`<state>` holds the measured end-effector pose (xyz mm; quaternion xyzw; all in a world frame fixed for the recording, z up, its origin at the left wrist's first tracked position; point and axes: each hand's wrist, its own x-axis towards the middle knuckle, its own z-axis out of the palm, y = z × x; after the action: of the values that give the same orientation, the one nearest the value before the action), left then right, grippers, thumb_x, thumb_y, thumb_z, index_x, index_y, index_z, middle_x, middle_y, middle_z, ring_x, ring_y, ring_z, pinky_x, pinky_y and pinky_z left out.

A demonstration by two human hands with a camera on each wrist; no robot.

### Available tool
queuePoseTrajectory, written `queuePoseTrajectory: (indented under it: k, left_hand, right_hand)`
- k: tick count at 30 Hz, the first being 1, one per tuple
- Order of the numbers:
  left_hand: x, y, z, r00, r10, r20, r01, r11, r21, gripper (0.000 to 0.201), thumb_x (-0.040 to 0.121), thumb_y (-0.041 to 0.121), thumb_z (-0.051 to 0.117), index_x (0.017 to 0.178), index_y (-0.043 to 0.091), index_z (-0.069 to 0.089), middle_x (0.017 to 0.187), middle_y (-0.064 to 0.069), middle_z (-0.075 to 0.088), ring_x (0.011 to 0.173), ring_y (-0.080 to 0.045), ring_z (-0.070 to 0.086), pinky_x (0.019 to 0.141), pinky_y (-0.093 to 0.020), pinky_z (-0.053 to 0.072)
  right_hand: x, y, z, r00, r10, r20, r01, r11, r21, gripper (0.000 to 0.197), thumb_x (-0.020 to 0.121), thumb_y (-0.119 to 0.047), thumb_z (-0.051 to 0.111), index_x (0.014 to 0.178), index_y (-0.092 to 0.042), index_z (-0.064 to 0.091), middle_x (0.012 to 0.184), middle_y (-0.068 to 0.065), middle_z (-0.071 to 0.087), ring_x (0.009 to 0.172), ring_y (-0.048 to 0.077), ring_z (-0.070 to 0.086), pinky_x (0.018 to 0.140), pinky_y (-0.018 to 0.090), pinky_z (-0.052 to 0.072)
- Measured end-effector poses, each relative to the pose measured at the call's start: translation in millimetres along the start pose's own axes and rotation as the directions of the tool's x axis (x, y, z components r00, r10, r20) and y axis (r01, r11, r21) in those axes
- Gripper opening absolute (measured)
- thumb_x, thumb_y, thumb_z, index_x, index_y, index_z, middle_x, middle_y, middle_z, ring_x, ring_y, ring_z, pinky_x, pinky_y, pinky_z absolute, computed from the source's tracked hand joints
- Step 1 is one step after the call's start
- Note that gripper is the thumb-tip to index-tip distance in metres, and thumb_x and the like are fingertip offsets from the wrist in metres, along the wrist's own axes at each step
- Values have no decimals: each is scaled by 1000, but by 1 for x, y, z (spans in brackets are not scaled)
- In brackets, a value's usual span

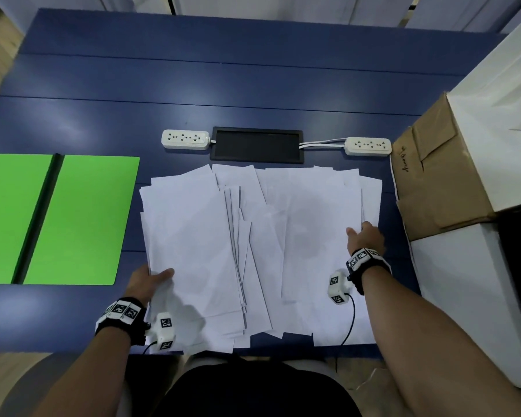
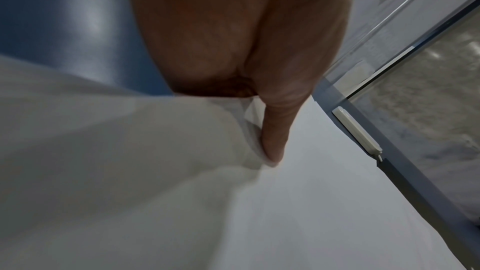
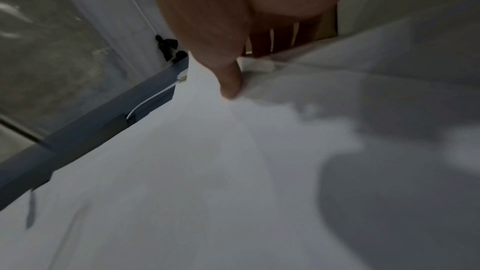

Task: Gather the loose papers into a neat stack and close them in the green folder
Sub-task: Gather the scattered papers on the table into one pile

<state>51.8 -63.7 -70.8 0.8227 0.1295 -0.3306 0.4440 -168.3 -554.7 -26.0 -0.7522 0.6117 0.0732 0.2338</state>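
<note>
Blue desk point(image 1: 253, 85). Loose papers point(image 1: 253, 251) fanned across its near middle, some overhanging the near edge. Green folder point(image 1: 82, 221) lies open, flat, just left of the papers, not touching them. Cardboard box point(image 1: 433, 182) crowds the papers' right edge. Two power strips point(image 1: 185, 139) beyond the sheets. Left hand point(image 1: 146, 282) pinches the spread's left edge, thumb on top. Right hand point(image 1: 366, 237) likewise grips the right edge, fingers underneath.

Two white power strips point(image 1: 185, 139) flank a black panel point(image 1: 257, 145); cardboard box point(image 1: 433, 176) right.
</note>
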Motion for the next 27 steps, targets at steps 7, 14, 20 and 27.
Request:
queuePoseTrajectory:
  k: [7, 14, 20, 27]
  left_hand:
    - [2, 0, -1, 999, -34, -9, 34, 999, -27, 39, 80, 12, 84, 113, 1, 68, 103, -22, 75, 95, -42, 73, 88, -58, 58]
    - [8, -3, -3, 998, -57, 9, 57, 998, -12, 45, 78, 17, 86, 116, 1, 68, 105, -21, 75, 94, -39, 73, 90, -60, 57]
    - [6, -2, -4, 999, -45, 11, 45, 998, -32, 50, 77, 19, 87, 119, 2, 67, 107, -19, 75, 95, -37, 73, 90, -57, 58]
    - [-3, 7, 0, 999, -27, 24, 28, 998, -59, 39, 85, 12, 80, 120, 1, 67, 106, -19, 74, 91, -35, 71, 88, -50, 57]
  right_hand:
    - [-31, -2, -2, 994, 90, -56, -60, 913, 403, 63, 86, -23, 75, 136, -13, 39, 123, 19, 63, 109, 40, 63, 82, 41, 51]
    - [-29, 4, -27, 1000, -12, 13, 7, 945, 328, 29, 88, -13, 70, 115, 0, 68, 114, 19, 71, 109, 37, 66, 88, 36, 51]
    - [3, 40, -99, 967, -128, -222, 223, 847, 482, 72, 86, -26, 73, 147, -3, 41, 151, 10, 45, 139, 24, 42, 120, 40, 28]
    - [-46, 36, -33, 989, -67, 130, -18, 827, 562, 38, 85, -11, 75, 117, 8, 64, 115, 18, 68, 109, 34, 66, 99, 48, 51]
